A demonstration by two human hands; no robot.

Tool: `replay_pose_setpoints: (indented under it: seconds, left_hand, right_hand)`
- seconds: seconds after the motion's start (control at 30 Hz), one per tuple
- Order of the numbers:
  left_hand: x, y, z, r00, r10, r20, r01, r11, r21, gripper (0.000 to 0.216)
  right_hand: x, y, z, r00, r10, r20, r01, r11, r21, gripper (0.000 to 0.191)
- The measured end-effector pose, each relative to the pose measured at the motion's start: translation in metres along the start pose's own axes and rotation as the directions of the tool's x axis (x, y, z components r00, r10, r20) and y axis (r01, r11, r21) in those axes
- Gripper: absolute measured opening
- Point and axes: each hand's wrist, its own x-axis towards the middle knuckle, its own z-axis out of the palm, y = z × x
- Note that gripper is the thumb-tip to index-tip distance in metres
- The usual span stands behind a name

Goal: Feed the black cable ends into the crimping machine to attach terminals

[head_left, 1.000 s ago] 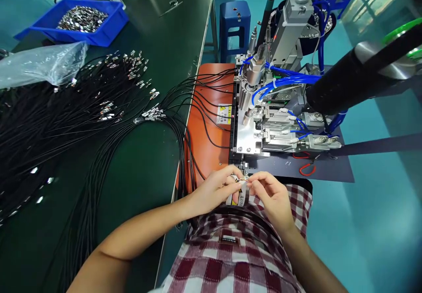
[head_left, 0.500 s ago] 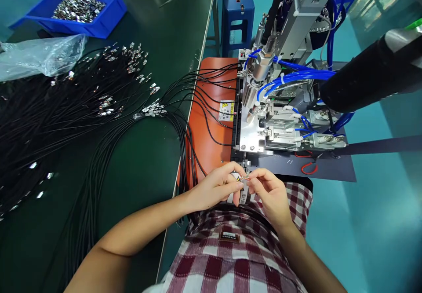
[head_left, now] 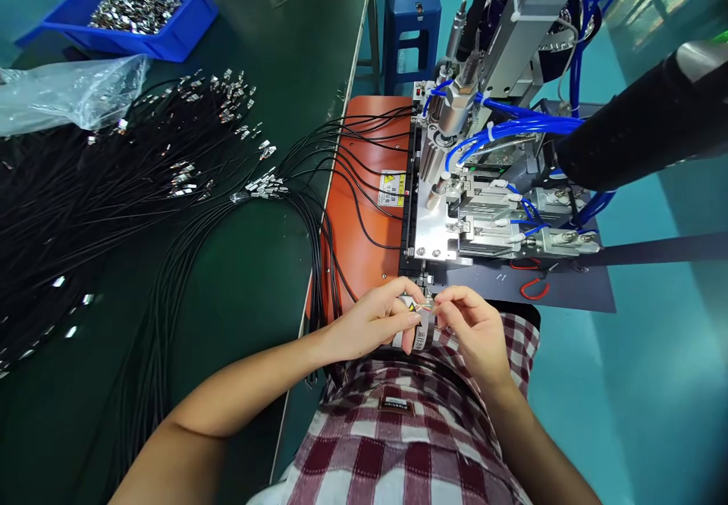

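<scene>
Left hand [head_left: 372, 321] pinched thin coloured wires [head_left: 424, 307] just in front of the machine [head_left: 433, 224], and the right hand [head_left: 475, 329] was close by, thumb and finger near the wire ends; whether they gripped could not be told. Black cables [head_left: 315, 241] ran from the green table [head_left: 255, 277] over an orange plate [head_left: 368, 271]. Metal pieces [head_left: 136, 8] lay in a blue box [head_left: 187, 26] on the table.

The orange plate's [head_left: 372, 274] label [head_left: 392, 189] bears a warning triangle [head_left: 389, 178], another label [head_left: 421, 337] "运行方", a garment patch [head_left: 396, 406] "Fashion".

Fine wires [head_left: 424, 307], tips indistinct
</scene>
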Motion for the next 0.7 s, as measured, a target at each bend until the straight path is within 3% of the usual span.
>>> replay_pose_setpoints:
  seconds: [0.27,0.57,0.7]
  left_hand:
    - [-0.002,0.003,-0.002,0.999,0.000,0.045,0.000,1.000,0.018,0.025]
    - [-0.004,0.007,-0.010,0.979,-0.004,0.206,0.000,1.000,0.016,0.023]
    - [-0.004,0.009,-0.012,0.975,0.009,0.224,-0.007,1.000,-0.011,0.024]
  right_hand:
    - [0.002,-0.003,0.003,0.997,0.059,0.057,-0.058,0.998,-0.007,0.014]
    - [0.005,-0.002,-0.007,0.924,0.215,0.315,-0.250,0.965,0.076,0.019]
    - [0.002,-0.003,-0.005,0.944,0.194,0.266,-0.207,0.978,0.024,0.019]
